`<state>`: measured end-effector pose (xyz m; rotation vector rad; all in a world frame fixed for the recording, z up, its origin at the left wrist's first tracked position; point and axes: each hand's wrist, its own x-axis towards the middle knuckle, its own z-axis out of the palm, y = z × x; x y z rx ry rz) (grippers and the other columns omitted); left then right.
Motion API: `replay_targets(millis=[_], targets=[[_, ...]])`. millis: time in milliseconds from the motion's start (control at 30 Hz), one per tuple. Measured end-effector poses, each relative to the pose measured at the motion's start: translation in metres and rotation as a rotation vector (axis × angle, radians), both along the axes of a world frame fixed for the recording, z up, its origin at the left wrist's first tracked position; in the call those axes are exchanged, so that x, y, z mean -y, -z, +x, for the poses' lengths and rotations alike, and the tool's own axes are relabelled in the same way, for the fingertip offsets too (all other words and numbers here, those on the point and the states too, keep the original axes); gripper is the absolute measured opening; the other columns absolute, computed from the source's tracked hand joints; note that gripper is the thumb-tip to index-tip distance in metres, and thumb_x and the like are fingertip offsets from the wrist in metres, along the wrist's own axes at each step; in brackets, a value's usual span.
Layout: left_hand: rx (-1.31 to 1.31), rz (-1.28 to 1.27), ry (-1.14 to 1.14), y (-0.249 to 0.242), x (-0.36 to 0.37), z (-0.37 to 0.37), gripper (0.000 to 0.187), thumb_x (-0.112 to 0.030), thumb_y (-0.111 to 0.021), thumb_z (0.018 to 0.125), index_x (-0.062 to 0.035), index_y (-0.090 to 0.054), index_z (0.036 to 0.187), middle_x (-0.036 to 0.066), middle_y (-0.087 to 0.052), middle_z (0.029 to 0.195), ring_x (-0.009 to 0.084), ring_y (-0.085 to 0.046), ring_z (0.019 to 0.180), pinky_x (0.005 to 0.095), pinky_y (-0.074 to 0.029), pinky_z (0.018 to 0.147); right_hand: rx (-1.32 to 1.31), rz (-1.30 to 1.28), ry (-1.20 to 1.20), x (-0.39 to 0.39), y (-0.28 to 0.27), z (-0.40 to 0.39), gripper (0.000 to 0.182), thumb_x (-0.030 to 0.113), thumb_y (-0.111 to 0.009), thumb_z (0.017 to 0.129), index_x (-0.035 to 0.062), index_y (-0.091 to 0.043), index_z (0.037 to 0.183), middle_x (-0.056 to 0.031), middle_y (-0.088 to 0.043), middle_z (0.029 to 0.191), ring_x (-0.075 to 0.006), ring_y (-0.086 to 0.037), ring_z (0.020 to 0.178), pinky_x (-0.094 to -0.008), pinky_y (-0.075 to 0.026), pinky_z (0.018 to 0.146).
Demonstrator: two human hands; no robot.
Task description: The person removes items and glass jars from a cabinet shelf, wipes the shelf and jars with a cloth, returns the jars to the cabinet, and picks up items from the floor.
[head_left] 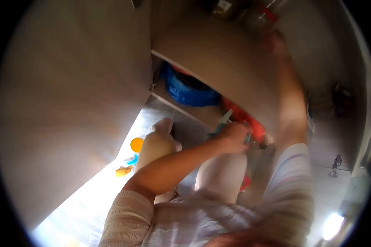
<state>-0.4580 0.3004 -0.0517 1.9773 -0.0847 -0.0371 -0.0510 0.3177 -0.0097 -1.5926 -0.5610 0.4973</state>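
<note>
My left hand (235, 136) is closed round a green thing with a pale pointed end (226, 116); it is blurred and I cannot make out its kind. Just behind that hand, a red bag-like item (257, 129) lies at the edge of the lower compartment. Up on the shelf (206, 49), my right hand (275, 43) reaches to a clear container with a red rim (257, 20). Its fingers are smeared and dark, so whether they grip the container does not show.
A blue plastic bag (189, 91) sits in the lower compartment. The large cabinet door (74, 99) stands open at left. A dark jar with a label (224, 9) is on the shelf. On the floor lie an orange round thing (136, 144) and a yellow item (123, 171).
</note>
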Motion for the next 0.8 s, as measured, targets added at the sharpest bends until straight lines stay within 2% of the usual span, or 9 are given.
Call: replay_targets(millis=[33,100,167,267,333,467,533,667,800], targets=[[-0.022,0.02,0.015,-0.004,-0.001,0.001,0.042,-0.024,-0.065,0.071,-0.0055,-0.061,0.108,0.018,-0.061,0.098,0.0329,-0.057,0.095,0.0402,-0.044,0.086,-0.011,-0.008,-0.147,0.016,-0.002,0.025,0.045,0.034,-0.061,0.086,0.0124,-0.049,0.123,-0.0055,-0.059,0.108,-0.0217,-0.058,0.092,-0.0426,-0.053,0.076],[0.06,-0.026,-0.017,-0.002,0.002,0.001,0.042,-0.024,-0.067,0.071,-0.0088,-0.061,0.109,0.018,-0.061,0.098,0.0325,-0.058,0.094,0.04,-0.045,0.085,0.034,-0.031,-0.18,0.029,0.003,0.0,0.044,0.032,-0.059,0.087,0.0105,-0.048,0.124,-0.0069,-0.059,0.11,-0.0226,-0.06,0.093,-0.0421,-0.053,0.077],[-0.097,0.039,0.027,-0.002,0.009,0.013,0.037,-0.021,-0.068,0.069,-0.0093,-0.063,0.103,0.018,-0.061,0.095,0.0324,-0.059,0.092,0.0395,-0.047,0.081,0.025,-0.071,-0.176,0.053,-0.012,-0.047,0.045,0.032,-0.053,0.09,0.007,-0.045,0.127,-0.0106,-0.054,0.119,-0.0248,-0.053,0.106,-0.0427,-0.048,0.086],[0.043,-0.01,-0.101,-0.018,0.006,0.022,0.03,-0.016,-0.067,0.066,-0.0071,-0.065,0.095,0.018,-0.063,0.088,0.0326,-0.061,0.087,0.0383,-0.049,0.076,-0.065,-0.103,-0.252,0.108,-0.045,-0.12,0.049,0.033,-0.043,0.095,0.0023,-0.038,0.133,-0.0159,-0.045,0.133,-0.0275,-0.042,0.124,-0.0441,-0.037,0.1],[0.086,-0.065,-0.21,-0.012,0.013,0.041,0.034,-0.017,-0.068,0.065,-0.0039,-0.063,0.097,0.019,-0.063,0.091,0.0332,-0.061,0.09,0.0379,-0.049,0.08,-0.001,-0.171,-0.096,0.137,-0.061,-0.218,0.052,0.034,-0.038,0.097,0.0011,-0.033,0.137,-0.0184,-0.039,0.137,-0.0277,-0.037,0.128,-0.0443,-0.031,0.104],[0.293,-0.349,-0.421,-0.022,0.033,0.034,0.037,-0.017,-0.065,0.068,-0.0011,-0.06,0.101,0.018,-0.064,0.09,0.0313,-0.062,0.088,0.0362,-0.049,0.079,0.037,-0.31,0.117,0.205,-0.024,-0.318,0.052,0.035,-0.036,0.098,0.0003,-0.033,0.136,-0.0158,-0.039,0.137,-0.026,-0.039,0.125,-0.0428,-0.032,0.102],[0.297,-0.567,-0.469,-0.024,0.057,0.04,0.037,-0.016,-0.063,0.069,-0.0015,-0.059,0.103,0.016,-0.065,0.09,0.0298,-0.063,0.087,0.0353,-0.049,0.078,-0.161,-0.146,0.138,0.243,0.013,-0.318,0.051,0.035,-0.037,0.097,0.0007,-0.033,0.135,-0.0137,-0.039,0.136,-0.0255,-0.04,0.123,-0.0423,-0.033,0.102],[0.339,-0.571,-0.347,-0.025,0.099,0.053,0.035,-0.017,-0.059,0.071,-0.0038,-0.06,0.104,0.014,-0.065,0.092,0.0284,-0.063,0.087,0.0349,-0.049,0.079,-0.692,0.211,0.122,0.298,0.06,-0.308,0.054,0.04,-0.042,0.095,0.0014,-0.035,0.132,-0.0134,-0.039,0.134,-0.0262,-0.037,0.124,-0.042,-0.031,0.105],[0.402,-0.236,-0.224,-0.026,0.125,0.046,0.042,-0.019,-0.058,0.07,-0.0112,-0.06,0.111,0.01,-0.066,0.096,0.0276,-0.063,0.09,0.0352,-0.049,0.083,-0.494,0.231,0.384,0.312,0.054,-0.323,0.046,0.03,-0.047,0.094,0.0033,-0.037,0.13,-0.0101,-0.04,0.136,-0.0259,-0.038,0.124,-0.045,-0.029,0.106]])
